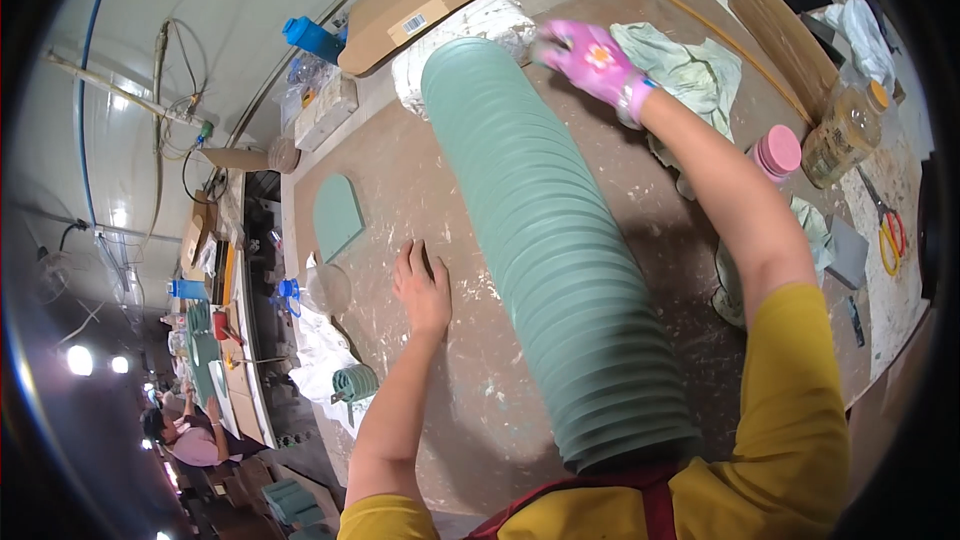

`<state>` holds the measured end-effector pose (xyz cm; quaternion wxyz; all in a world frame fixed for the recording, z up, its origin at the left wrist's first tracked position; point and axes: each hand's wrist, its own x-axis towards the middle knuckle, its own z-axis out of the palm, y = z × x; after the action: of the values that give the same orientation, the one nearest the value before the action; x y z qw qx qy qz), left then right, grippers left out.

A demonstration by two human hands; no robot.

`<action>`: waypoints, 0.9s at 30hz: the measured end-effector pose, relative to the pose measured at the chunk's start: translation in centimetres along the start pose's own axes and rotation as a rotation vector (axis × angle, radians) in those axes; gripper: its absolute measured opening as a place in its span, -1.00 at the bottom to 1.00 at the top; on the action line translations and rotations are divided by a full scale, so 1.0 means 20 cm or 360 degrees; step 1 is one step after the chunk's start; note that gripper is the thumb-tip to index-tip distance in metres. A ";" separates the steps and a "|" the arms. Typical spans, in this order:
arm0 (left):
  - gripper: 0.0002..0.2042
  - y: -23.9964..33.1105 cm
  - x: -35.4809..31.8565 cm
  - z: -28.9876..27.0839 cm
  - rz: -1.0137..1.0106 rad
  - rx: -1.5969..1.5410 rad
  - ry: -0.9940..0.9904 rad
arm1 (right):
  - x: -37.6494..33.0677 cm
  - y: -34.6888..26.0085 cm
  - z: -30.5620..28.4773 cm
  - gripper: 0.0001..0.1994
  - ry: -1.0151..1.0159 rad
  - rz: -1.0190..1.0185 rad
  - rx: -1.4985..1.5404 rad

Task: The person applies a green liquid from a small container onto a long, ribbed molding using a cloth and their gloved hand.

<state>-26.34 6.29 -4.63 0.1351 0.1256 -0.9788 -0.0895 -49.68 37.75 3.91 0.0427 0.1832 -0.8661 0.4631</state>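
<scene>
A long stack of overlapping green rounded pieces runs from close to my body to the far side of the table, its edges showing as ribs. My left hand, bare, rests on the brown tabletop left of the stack, fingers stretched out and holding nothing. Beyond it lies a single flat green piece with a rounded end. My right hand, in a pink flowered glove, is just right of the stack's far end. Its fingertips are blurred, and whether they hold anything is unclear. A pale green cloth lies beside that wrist.
A white wrapped bundle sits by the stack's far end, with cardboard behind. On the right stand a pink-lidded jar and an orange-capped bottle, near scissors. Another person works at the far left.
</scene>
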 end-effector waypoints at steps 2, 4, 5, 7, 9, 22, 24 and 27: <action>-0.59 0.02 0.00 0.00 0.0022 -0.0005 -0.0024 | 0.08 -0.04 0.06 -0.61 0.0242 -0.0028 0.0234; -0.60 0.04 0.02 0.01 0.0043 -0.0017 -0.0039 | 0.17 0.02 0.20 -0.60 0.0272 -0.0175 0.0220; -0.60 0.01 0.01 0.02 0.0059 -0.0043 -0.0002 | 0.16 -0.01 0.24 -0.60 0.0208 -0.0194 0.0178; -0.61 -0.02 0.01 0.02 0.0085 -0.0071 0.0026 | 0.09 0.01 0.20 -0.61 0.0191 -0.0119 0.0289; -0.60 -0.02 0.00 0.02 0.0015 -0.0096 0.0030 | -0.01 0.06 0.12 -0.63 -0.0063 0.0025 0.0037; -0.59 -0.01 0.00 0.01 -0.0001 -0.0036 -0.0011 | -0.38 0.09 0.03 -0.65 0.0006 -0.0278 -0.0110; -0.58 0.04 0.01 0.00 -0.0004 -0.0048 -0.0040 | -0.38 0.04 -0.08 -0.66 0.0015 -0.0222 -0.0183; -0.58 -0.01 0.00 0.00 -0.0014 -0.0018 -0.0009 | -0.22 -0.09 0.06 -0.65 0.0122 -0.0318 0.0094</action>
<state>-26.25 6.17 -4.70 0.1326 0.1288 -0.9781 -0.0958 -44.80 37.09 3.67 0.1164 0.2522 -0.8272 0.4886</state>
